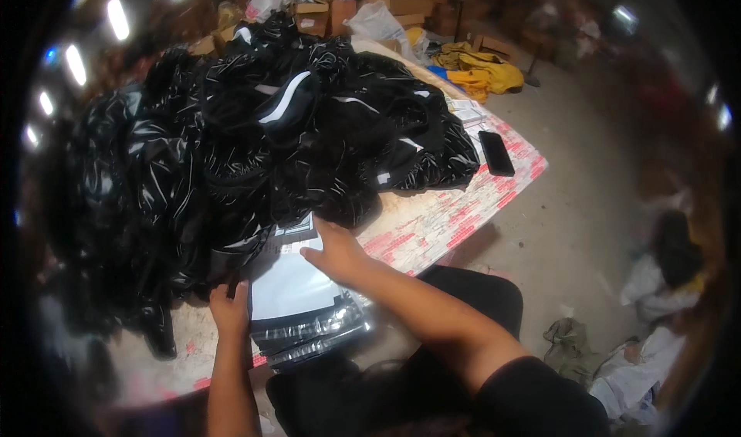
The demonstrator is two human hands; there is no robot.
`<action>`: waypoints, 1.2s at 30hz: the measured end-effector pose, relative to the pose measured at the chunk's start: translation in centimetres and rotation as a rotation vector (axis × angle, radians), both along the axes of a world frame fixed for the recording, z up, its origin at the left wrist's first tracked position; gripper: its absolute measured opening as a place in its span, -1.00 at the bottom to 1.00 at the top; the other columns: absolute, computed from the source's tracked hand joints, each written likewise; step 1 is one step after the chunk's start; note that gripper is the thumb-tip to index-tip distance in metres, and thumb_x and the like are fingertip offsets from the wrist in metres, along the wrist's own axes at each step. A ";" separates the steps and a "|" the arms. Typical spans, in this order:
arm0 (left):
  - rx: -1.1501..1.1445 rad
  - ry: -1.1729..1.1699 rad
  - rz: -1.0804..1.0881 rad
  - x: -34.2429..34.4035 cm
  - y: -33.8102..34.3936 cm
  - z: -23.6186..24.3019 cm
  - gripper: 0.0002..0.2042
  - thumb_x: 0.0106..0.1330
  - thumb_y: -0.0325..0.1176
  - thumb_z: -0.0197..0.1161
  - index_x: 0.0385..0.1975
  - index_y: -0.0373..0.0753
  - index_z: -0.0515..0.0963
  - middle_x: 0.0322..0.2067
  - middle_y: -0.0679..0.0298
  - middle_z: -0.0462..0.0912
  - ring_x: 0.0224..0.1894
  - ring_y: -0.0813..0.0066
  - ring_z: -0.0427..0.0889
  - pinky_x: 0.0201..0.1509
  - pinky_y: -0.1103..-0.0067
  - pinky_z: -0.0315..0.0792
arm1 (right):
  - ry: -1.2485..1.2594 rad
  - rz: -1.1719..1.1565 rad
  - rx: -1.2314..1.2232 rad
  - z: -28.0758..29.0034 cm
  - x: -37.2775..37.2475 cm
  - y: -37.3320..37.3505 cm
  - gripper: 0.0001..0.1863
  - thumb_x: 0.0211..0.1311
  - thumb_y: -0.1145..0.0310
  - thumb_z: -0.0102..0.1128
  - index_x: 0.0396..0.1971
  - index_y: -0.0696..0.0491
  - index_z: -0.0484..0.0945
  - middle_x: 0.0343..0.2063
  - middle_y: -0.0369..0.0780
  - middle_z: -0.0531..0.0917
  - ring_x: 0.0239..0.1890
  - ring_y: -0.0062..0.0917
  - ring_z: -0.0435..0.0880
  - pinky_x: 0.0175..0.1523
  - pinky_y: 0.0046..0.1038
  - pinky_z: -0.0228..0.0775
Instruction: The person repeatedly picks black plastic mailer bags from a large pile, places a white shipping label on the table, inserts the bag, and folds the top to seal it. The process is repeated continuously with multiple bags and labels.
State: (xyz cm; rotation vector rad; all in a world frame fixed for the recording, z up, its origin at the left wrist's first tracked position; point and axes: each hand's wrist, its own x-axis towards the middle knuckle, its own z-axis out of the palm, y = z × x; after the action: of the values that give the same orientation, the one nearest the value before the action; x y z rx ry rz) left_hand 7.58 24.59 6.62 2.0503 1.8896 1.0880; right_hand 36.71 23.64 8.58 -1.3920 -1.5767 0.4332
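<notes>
Pale white-blue plastic, by the look of it: the flat pack [289, 286] lies near the desk's [417, 225] close edge, over dark shiny packs [320, 333] poking out at its 6 o'clock. A grey printed card [296, 228] sits at its 12.

Right hand [332, 250] at 1-2 o'clock, thumb and forefinger spread apart at card and pack; can't tell if it's pinching. Left hand [229, 309] at 8, fingers partly curled at the left edge; can't tell if it grips.

To handle it well: pin the left edge, lift from the top right, one layer at a time. Slick film, so the lower packs likely slide; keep them off the overhang.

Glossy black garment pile [231, 147] at 11 crowds the top edge; watch for snags. Phone [496, 154] out at 2, near the rim: keep the right elbow clear. Yellow cloth [486, 65] farther, between 1 and 2.
</notes>
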 end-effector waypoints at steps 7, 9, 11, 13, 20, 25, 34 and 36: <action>-0.239 -0.186 -0.139 1.8 1.2 -0.1 -0.64 0.26 -0.18 0.29 -0.22 -0.44 0.64 -0.27 -0.17 0.66 -0.12 -0.17 0.57 0.05 0.23 0.41 | 0.075 -0.287 -0.026 4.4 14.6 -3.7 -0.68 0.35 0.30 0.19 -0.01 0.15 0.63 -0.04 -0.06 0.69 -0.06 -0.23 0.70 0.09 -0.32 0.50; -0.120 -0.167 -0.141 1.3 1.2 -1.5 -0.68 0.25 -0.24 0.30 -0.22 -0.45 0.64 -0.23 -0.16 0.68 -0.11 -0.15 0.61 0.03 0.25 0.43 | 0.133 -0.460 0.019 3.7 21.5 -0.8 -0.70 0.35 0.35 0.22 -0.01 0.19 0.60 -0.10 -0.10 0.70 -0.03 -0.41 0.68 0.08 -0.46 0.47; -0.124 -0.206 -0.124 0.2 0.8 -1.7 -0.70 0.24 -0.28 0.31 -0.22 -0.45 0.64 -0.23 -0.14 0.69 -0.13 -0.12 0.63 0.01 0.26 0.44 | 0.154 -0.651 0.033 3.8 25.9 1.9 -0.61 0.34 0.25 0.20 0.06 0.16 0.57 -0.12 -0.01 0.71 -0.05 -0.21 0.69 0.10 -0.33 0.47; -0.155 -0.312 -0.189 0.6 1.8 -3.0 -0.72 0.23 -0.33 0.30 -0.20 -0.44 0.63 -0.20 -0.11 0.68 -0.10 -0.05 0.63 0.03 0.27 0.44 | -0.204 -0.852 -0.002 1.5 34.3 3.7 -0.50 0.32 0.13 0.20 0.16 0.10 0.51 -0.08 0.05 0.69 0.01 -0.05 0.65 0.12 -0.17 0.44; -0.235 -0.226 -0.236 1.1 0.7 -0.8 -0.67 0.18 -0.37 0.28 -0.08 -0.41 0.60 -0.13 -0.08 0.68 -0.06 -0.04 0.63 0.09 0.30 0.44 | -0.226 -1.025 -0.644 2.8 44.3 10.1 0.11 0.14 -0.36 0.12 0.50 0.07 -0.02 0.24 0.10 0.49 0.30 0.02 0.45 0.36 -0.09 0.26; -0.222 -0.411 -0.267 3.5 0.4 0.8 -0.69 0.21 -0.41 0.29 -0.08 -0.40 0.59 -0.14 0.03 0.68 -0.06 0.14 0.62 0.13 0.33 0.42 | -0.336 -0.945 -0.690 1.1 48.7 14.0 0.09 0.04 -0.25 0.39 0.37 0.22 0.17 0.17 0.21 0.52 0.23 -0.03 0.54 0.24 -0.19 0.41; -0.352 -0.183 -0.235 1.6 -0.1 -0.1 -0.59 0.20 -0.36 0.34 0.03 -0.40 0.53 0.04 -0.01 0.58 0.07 0.09 0.55 0.20 0.27 0.37 | -0.476 -0.727 -0.177 2.9 45.0 17.7 0.11 -0.24 0.49 0.43 0.47 0.03 0.11 0.02 0.11 0.56 0.07 0.02 0.52 0.24 -0.21 0.37; -0.252 -0.229 -0.259 2.6 0.5 0.3 -0.59 0.20 -0.33 0.35 0.02 -0.38 0.55 0.03 -0.02 0.60 0.07 0.07 0.56 0.20 0.26 0.37 | -0.480 -0.742 -0.015 2.5 45.2 16.7 0.09 -0.21 0.56 0.36 0.48 -0.01 0.10 0.06 0.14 0.49 0.13 0.03 0.47 0.26 -0.19 0.34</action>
State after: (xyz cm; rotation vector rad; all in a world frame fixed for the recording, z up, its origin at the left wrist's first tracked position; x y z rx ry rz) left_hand 10.19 25.11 6.89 1.8751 1.5159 0.9230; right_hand 81.87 40.37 11.10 -2.0591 -1.2698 -0.3606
